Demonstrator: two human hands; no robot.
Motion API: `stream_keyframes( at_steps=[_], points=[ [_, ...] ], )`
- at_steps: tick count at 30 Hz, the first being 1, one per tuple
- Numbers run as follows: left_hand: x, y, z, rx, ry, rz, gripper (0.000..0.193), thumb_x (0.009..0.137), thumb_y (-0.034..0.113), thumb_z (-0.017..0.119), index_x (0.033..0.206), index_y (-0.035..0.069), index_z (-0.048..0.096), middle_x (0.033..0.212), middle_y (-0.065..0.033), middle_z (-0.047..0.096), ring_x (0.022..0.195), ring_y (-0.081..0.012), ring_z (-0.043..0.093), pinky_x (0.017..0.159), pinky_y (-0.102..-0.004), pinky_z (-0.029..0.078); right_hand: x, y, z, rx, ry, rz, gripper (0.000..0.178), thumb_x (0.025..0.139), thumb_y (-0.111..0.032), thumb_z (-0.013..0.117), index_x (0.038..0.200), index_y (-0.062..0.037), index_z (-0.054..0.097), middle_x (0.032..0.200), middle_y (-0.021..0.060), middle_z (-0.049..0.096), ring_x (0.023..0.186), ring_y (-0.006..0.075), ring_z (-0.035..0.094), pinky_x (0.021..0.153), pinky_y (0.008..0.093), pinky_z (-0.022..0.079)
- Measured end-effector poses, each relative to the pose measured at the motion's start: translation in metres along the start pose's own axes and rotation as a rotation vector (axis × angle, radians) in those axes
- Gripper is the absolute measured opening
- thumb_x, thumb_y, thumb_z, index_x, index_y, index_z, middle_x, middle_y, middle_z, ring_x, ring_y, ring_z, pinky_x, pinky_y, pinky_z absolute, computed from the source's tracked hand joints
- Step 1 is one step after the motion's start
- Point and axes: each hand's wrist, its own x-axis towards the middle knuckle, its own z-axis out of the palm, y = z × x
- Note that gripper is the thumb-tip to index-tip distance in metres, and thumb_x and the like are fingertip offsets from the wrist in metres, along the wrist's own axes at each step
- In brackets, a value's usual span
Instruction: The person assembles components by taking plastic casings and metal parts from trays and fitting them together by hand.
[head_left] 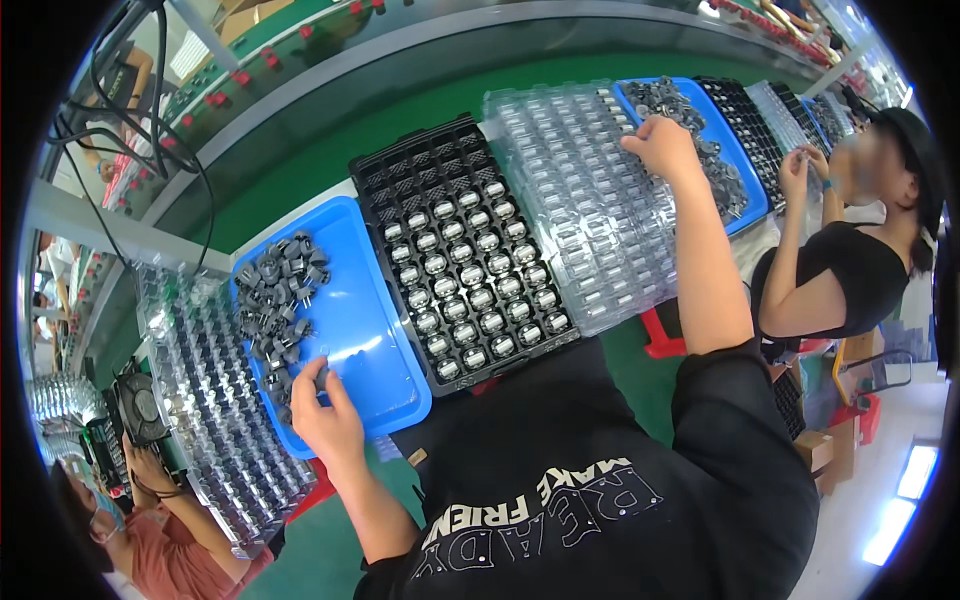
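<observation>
My left hand [328,420] is over the near part of a blue tray [375,375]. Its thumb and fingers close on a small dark grey part [322,377], much like the several grey parts with thin metal pins [270,290] heaped along that tray's left side. My right hand [668,152] reaches to the far right end of a clear plastic blister tray [570,190], whose pockets hold rows of small silvery parts. Its fingertips are pinched together there; what they hold is too small to tell. Between the two lies a black pocketed tray [405,330] with round silvery parts in its nearer rows.
A second blue tray of grey parts [740,150] stands beyond my right hand. On the right a co-worker in black [830,280] sits with raised hands; another in a pink top [200,540] works at the left beside a clear tray [215,400]. Black cables [160,130] hang at upper left.
</observation>
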Motion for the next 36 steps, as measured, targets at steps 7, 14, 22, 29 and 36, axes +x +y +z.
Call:
stream_keyframes(
  at_steps=[7,14,22,29,36],
  points=[
    [0.003,0.012,0.002,-0.054,-0.076,0.022,0.019,0.09,-0.003,0.066,0.108,-0.001,0.072,0.1,-0.014,0.072,0.083,-0.0238,0.067,0.079,-0.0353,0.053,0.016,0.026,0.005,0.187,-0.089,0.091,0.038,0.077,-0.037,0.089,0.09,-0.0052,0.073,0.085,0.0117,0.076,0.082,0.0254,0.073,0.08,0.0376,0.056],
    [0.006,0.016,0.01,-0.134,-0.044,0.129,0.021,0.088,-0.007,0.066,0.107,-0.002,0.072,0.102,-0.0141,0.072,0.086,-0.0237,0.067,0.08,-0.0349,0.053,0.015,0.035,0.001,0.09,-0.038,0.015,0.042,0.071,-0.037,0.092,0.096,-0.0059,0.077,0.095,0.0165,0.078,0.093,0.0324,0.075,0.088,0.0415,0.057],
    [0.002,0.007,0.014,-0.188,-0.098,0.055,0.022,0.088,-0.007,0.065,0.109,-0.002,0.072,0.104,-0.0125,0.073,0.084,-0.0205,0.065,0.08,-0.0338,0.053,0.007,0.018,-0.007,0.118,-0.039,-0.003,0.028,0.077,-0.024,0.085,0.095,-0.005,0.076,0.093,0.0122,0.078,0.092,0.0271,0.075,0.087,0.038,0.057],
    [0.003,0.003,0.012,-0.839,-0.175,-0.277,0.022,0.099,0.001,0.061,0.118,-0.003,0.07,0.116,-0.0119,0.072,0.092,-0.0173,0.065,0.082,-0.0301,0.054,0.006,0.038,-0.01,0.163,-0.124,-0.255,0.023,0.078,-0.013,0.076,0.099,-0.0063,0.078,0.104,0.0149,0.077,0.107,0.0298,0.072,0.097,0.0394,0.053],
    [0.006,0.016,-0.006,-1.409,-0.384,-0.47,0.054,0.101,0.016,0.06,0.149,-0.006,0.049,0.149,-0.0226,0.056,0.103,-0.0211,0.071,0.093,-0.0363,0.057,0.033,0.059,0.0,0.183,-0.19,-0.38,0.024,0.074,-0.003,0.078,0.098,-0.0023,0.073,0.101,0.0102,0.074,0.099,0.022,0.07,0.091,0.0354,0.053]
  ],
)
